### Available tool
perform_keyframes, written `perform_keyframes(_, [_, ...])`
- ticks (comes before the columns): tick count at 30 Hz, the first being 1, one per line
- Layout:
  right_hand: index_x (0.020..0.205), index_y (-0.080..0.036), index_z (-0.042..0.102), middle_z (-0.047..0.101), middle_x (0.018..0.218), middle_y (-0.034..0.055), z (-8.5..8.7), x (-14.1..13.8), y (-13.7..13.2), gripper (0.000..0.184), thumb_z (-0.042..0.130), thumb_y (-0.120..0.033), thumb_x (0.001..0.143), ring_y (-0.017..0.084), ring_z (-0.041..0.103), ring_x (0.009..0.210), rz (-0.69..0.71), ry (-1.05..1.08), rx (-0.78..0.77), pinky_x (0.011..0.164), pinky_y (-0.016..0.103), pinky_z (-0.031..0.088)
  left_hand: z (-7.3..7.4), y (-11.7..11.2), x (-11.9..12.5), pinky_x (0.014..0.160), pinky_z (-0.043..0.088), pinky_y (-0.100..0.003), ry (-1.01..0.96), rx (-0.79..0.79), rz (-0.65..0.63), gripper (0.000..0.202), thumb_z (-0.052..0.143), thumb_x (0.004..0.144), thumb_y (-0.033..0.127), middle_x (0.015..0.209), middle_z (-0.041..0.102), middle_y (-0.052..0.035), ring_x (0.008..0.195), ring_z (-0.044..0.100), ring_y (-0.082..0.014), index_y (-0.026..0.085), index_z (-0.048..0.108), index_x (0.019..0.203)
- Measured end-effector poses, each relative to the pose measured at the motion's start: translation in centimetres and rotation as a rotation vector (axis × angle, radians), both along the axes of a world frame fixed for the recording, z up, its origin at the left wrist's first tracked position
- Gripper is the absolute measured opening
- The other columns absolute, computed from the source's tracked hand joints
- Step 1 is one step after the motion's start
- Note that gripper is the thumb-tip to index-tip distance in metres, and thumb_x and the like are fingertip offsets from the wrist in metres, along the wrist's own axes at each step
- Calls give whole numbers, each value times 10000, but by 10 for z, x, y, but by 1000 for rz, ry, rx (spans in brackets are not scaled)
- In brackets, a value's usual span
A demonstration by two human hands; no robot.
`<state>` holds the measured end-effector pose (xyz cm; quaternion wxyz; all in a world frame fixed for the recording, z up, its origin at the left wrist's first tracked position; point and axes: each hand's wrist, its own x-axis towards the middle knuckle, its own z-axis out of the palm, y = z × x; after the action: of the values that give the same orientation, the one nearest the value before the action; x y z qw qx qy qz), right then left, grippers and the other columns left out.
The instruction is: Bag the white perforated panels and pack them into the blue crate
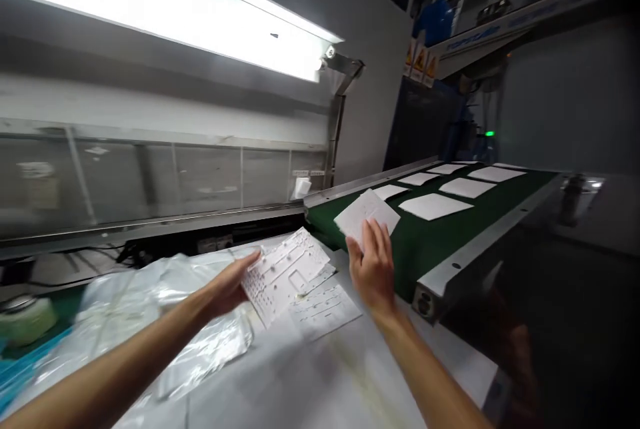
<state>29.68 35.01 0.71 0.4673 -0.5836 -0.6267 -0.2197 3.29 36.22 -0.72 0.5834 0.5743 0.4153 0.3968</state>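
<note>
My left hand (233, 286) grips the left edge of a white moulded panel (287, 272), whose upper face shows raised ribs, small bumps and a square outline. Under and beside it, another ribbed white panel (327, 309) lies on the white work surface (300, 376). My right hand (373, 262) is closed on the near edge of a smoother white panel (367, 212) at the near end of the green conveyor belt (415, 249). The fingers lie over its face; their grip underneath is hidden.
Several white panels (435, 206) lie in rows along the belt, which has a metal side rail (480, 242). Clear plastic bags (165, 302) cover the table's left part. A jar (25, 319) stands at far left. A bright lamp (175, 9) hangs above.
</note>
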Motion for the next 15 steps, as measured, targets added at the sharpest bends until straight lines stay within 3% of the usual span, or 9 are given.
perform_keyframes(2, [1421,-160,239,264,1489,96,-29,-38,-53,551,392,-345,926,247,136,1392,194,-76,22,1110,455,247,-19,-46,-34,737,496,-316,-117,-161,-45,560,430,828,591,953,680,-137,835,650,-225,99,603,1035])
perform_keyframes(4, [1448,-189,149,200,1509,116,-64,-71,-109,659,473,-322,890,337,131,1380,524,-212,29,1071,567,268,-29,-81,-63,726,485,-291,-203,-326,-119,570,447,810,614,935,685,-116,828,646,-211,118,612,1036])
perform_keyframes(6, [1453,-162,138,238,1486,166,-95,-94,-156,773,565,-353,838,414,139,1353,797,-372,17,1020,627,307,-31,-106,-90,729,479,-286,-160,-442,-215,579,469,789,630,909,693,-113,821,647,-212,118,640,999])
perform_keyframes(8, [1441,-145,199,367,1419,165,-113,-107,-189,767,617,-287,814,408,193,1332,981,-548,-31,1001,583,370,-26,-123,-112,750,480,-296,-45,-500,-310,590,480,767,652,907,701,-113,844,645,-224,126,669,958])
perform_keyframes(11, [1422,-148,246,439,1362,126,-111,-117,-212,647,554,-154,854,335,251,1316,1213,-782,-213,1020,487,384,-19,-135,-133,769,489,-331,158,-505,-444,618,427,767,688,916,709,-108,884,639,-247,160,693,946])
perform_keyframes(13, [1428,-150,207,410,1373,128,-95,-118,-214,615,497,-138,887,302,234,1322,1345,-856,-341,1041,473,346,-15,-138,-136,771,497,-368,313,-442,-531,594,430,775,672,912,712,-108,884,640,-268,173,705,942])
perform_keyframes(15, [1434,-169,170,389,1384,124,-76,-115,-211,610,455,-97,899,270,215,1333,1441,-851,-444,1054,462,326,-12,-138,-131,777,500,-393,416,-363,-594,464,589,727,581,924,713,-98,886,640,-289,187,713,939])
